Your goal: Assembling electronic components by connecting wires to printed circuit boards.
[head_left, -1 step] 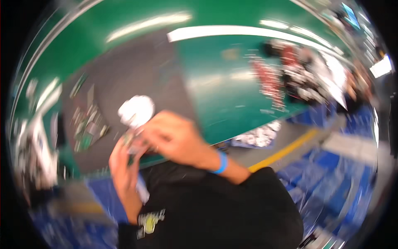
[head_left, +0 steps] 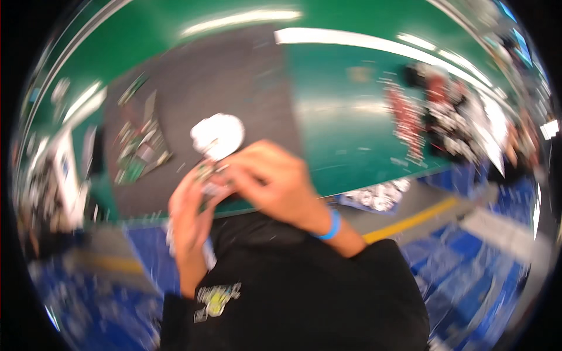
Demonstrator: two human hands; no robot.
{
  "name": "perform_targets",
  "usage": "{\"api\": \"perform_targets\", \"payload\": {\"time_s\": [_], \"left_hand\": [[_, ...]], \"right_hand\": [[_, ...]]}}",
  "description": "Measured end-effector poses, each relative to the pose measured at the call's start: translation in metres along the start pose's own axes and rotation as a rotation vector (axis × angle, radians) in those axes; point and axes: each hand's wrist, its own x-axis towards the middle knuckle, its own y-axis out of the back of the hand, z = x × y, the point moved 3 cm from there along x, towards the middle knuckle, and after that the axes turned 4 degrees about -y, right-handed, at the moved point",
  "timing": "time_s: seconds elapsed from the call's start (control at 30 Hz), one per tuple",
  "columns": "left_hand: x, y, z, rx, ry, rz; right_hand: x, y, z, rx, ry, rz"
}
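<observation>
My left hand (head_left: 190, 199) and my right hand (head_left: 272, 178) meet over the near edge of a dark grey mat (head_left: 193, 76). Between their fingertips is a small part (head_left: 206, 171) with metallic and dark bits, too blurred to name. Fingers of both hands are closed around it, the right thumb and fingers pinching from the right. Just beyond the fingertips shows a bright white round piece (head_left: 216, 136); whether it joins the held part or lies on the mat I cannot tell. A blue band (head_left: 332, 225) circles my right wrist.
Green circuit boards and slim parts (head_left: 140, 146) lie on the mat's left side. Red parts (head_left: 404, 120) and a pile of white and black pieces (head_left: 451, 120) sit on the green table (head_left: 333, 140) to the right. A blue bin of white pieces (head_left: 377, 196) stands below the table edge.
The whole scene has shifted right and slightly up in the picture, hands included. Both hands stay together at the same small part.
</observation>
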Motion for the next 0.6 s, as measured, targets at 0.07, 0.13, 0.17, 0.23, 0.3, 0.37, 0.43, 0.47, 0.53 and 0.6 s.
{"api": "perform_targets", "payload": {"time_s": [0.07, 0.13, 0.17, 0.23, 0.3, 0.37, 0.43, 0.47, 0.53, 0.6], "left_hand": [[0.010, -0.013, 0.001, -0.089, 0.085, 0.006], [0.010, -0.016, 0.001, -0.047, 0.077, -0.045], [0.005, -0.013, 0.002, -0.043, 0.061, -0.041], [-0.003, -0.018, 0.003, -0.045, 0.044, -0.037], [-0.007, -0.019, 0.005, 0.021, 0.042, 0.086], [-0.009, -0.017, 0.000, 0.014, 0.049, 0.101], [-0.009, -0.015, -0.002, 0.012, 0.055, 0.117], [-0.009, -0.013, -0.003, 0.037, 0.037, 0.102], [-0.009, -0.012, -0.004, 0.062, 0.024, 0.081], [-0.009, -0.014, -0.005, 0.033, 0.018, 0.083]], "right_hand": [[0.003, -0.002, 0.011, -0.016, 0.004, 0.004], [0.003, -0.007, 0.012, -0.060, 0.017, 0.053], [0.000, -0.013, 0.014, -0.065, 0.037, 0.059], [-0.002, -0.015, 0.014, -0.074, 0.058, 0.060], [-0.002, -0.018, 0.012, -0.093, 0.171, 0.038], [-0.005, -0.017, 0.014, -0.108, 0.203, 0.037], [-0.004, -0.016, 0.014, -0.121, 0.237, 0.039], [-0.004, -0.015, 0.014, -0.155, 0.262, 0.022], [-0.005, -0.016, 0.015, -0.193, 0.281, 0.010], [-0.005, -0.017, 0.014, -0.239, 0.321, 0.027]]}}
